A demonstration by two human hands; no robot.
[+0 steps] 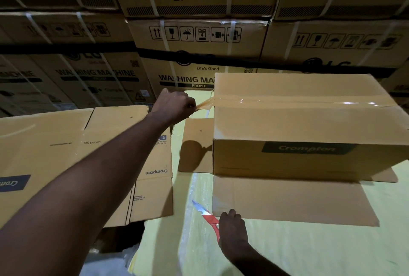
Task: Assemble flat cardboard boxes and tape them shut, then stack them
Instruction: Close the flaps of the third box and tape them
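Left grip [177, 104] pinches tape tail [205, 103]: thin, sticky, probably creases. Right grip [232, 224] holds knife [204, 212]. Box [309, 125] rightward: likely light, stiff.

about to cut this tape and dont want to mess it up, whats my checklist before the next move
1. The tape runs along the box top seam: ok.
2. The left hand pinches the tape end taut past the box's left edge: ok.
3. The right hand holds the cutter: ok.
4. The cutter is at the tape: not ok, it is down by the front flap.
5. The tape is stuck down at the far right end: cannot tell.
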